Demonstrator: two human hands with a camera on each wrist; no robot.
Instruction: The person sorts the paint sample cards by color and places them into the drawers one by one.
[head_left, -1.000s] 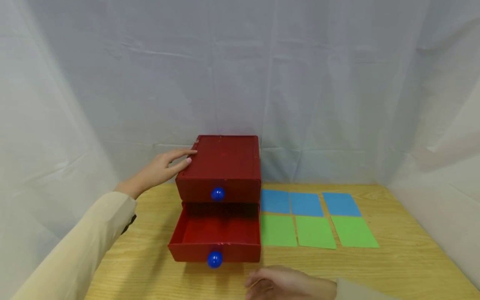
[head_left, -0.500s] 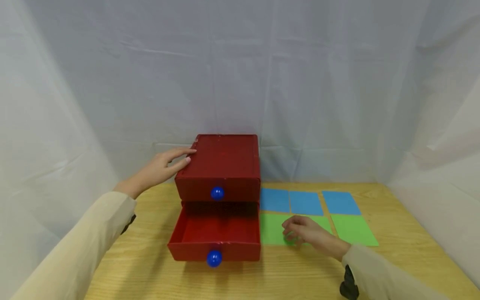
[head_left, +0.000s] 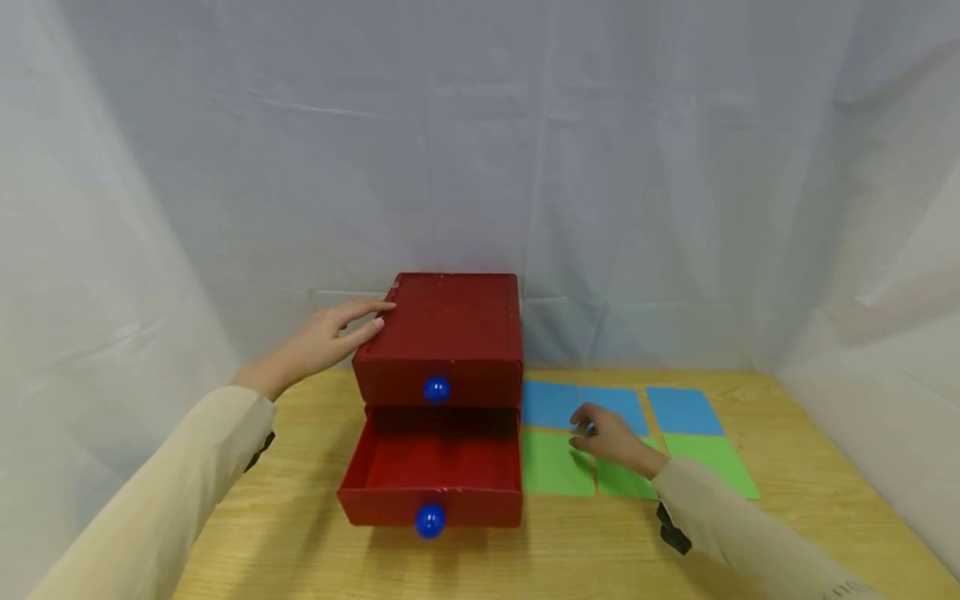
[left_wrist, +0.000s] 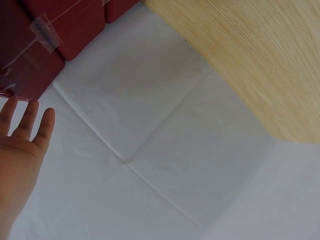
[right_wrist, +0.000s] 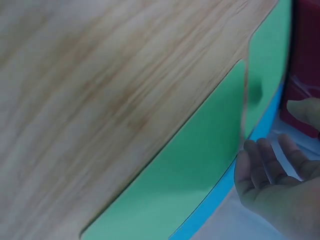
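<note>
While the left hand [head_left: 318, 342] rests flat, fingers straight, against the upper left edge of the red cardboard two-drawer box [head_left: 442, 333], its lower drawer [head_left: 433, 471] stands pulled out. Right of the box, the right hand [head_left: 609, 437] hovers, fingers loosely curled, holding nothing, over the middle blue paper card [head_left: 622, 404], nearest its fingertips.
</note>
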